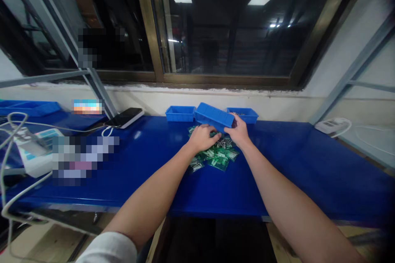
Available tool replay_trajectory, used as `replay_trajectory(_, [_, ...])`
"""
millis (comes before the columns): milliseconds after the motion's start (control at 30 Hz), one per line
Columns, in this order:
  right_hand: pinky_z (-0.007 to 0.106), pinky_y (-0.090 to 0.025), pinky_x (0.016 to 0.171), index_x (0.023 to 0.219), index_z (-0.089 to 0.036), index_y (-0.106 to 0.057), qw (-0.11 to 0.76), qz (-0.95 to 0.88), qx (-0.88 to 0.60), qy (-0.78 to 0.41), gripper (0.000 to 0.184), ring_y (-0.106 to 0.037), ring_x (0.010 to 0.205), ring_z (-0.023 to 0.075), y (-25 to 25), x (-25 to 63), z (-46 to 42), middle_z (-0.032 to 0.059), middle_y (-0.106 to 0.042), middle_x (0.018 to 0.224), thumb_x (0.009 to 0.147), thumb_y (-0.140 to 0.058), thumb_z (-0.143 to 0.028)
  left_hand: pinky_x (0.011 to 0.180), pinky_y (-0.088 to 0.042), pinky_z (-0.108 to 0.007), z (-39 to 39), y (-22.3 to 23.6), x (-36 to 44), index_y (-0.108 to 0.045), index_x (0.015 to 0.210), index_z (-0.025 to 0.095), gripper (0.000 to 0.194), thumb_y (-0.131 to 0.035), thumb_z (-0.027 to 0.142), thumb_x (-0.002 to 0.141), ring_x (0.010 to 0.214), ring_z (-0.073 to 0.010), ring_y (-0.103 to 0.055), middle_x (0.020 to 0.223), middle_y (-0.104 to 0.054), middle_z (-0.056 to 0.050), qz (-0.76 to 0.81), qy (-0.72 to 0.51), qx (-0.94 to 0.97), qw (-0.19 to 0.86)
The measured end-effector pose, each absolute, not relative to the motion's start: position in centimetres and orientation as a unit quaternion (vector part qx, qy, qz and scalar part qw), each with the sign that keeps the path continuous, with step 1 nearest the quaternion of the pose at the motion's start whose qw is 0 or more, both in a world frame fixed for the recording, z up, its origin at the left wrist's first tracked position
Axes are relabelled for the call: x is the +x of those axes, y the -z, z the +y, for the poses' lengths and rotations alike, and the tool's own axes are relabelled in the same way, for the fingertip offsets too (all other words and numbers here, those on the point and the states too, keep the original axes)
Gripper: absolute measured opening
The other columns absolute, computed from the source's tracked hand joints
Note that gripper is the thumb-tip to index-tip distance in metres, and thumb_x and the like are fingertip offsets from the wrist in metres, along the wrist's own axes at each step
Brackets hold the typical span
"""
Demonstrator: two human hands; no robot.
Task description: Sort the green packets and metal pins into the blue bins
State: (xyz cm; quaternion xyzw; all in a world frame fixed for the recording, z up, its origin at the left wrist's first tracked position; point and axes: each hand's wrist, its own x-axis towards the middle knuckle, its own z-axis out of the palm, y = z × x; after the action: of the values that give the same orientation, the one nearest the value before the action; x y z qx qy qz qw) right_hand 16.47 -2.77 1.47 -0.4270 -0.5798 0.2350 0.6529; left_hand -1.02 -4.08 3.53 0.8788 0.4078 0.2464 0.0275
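Note:
A blue plastic bin (212, 116) is tipped over above the pile, its ribbed outside toward me. My right hand (238, 132) grips its right end, thumb and fingers wrapped about the edge. Beneath it lies a heap of small green-tinted plastic bags (217, 158) with metal and white pieces in them. Loose-looking metal pieces (224, 143), like screws or pins, show between the hands. My left hand (202, 137) rests over the heap's left side, fingers curved and thumb apart, below the bin. Its fingertips are partly hidden.
Behind the heap stand a blue bin (180, 114) on the left and another blue bin (249, 116) with small metal parts on the right. A phone (126, 118) lies on a white block. White cables and a white device (40, 152) occupy the left; a power strip (333, 125) sits right.

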Motion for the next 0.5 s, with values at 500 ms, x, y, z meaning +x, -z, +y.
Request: replay_trajectory(500, [0.033, -0.050, 0.077, 0.119, -0.015, -0.043, 0.697, -0.394, -0.583, -0.139, 0.070, -0.063, 0.087, 0.0214, -0.4, 17.9, -1.4, 0.0096, -0.065, 0.096, 0.066, -0.065, -0.054, 0.103, -0.031, -0.041, -4.0, -4.2, -1.2, -0.045, 0.134, 0.029, 0.073, -0.027, 0.073, 0.078, 0.130, -0.0305, -0.037, 0.146, -0.034, -0.003, 0.439, -0.037, 0.889, 0.128])
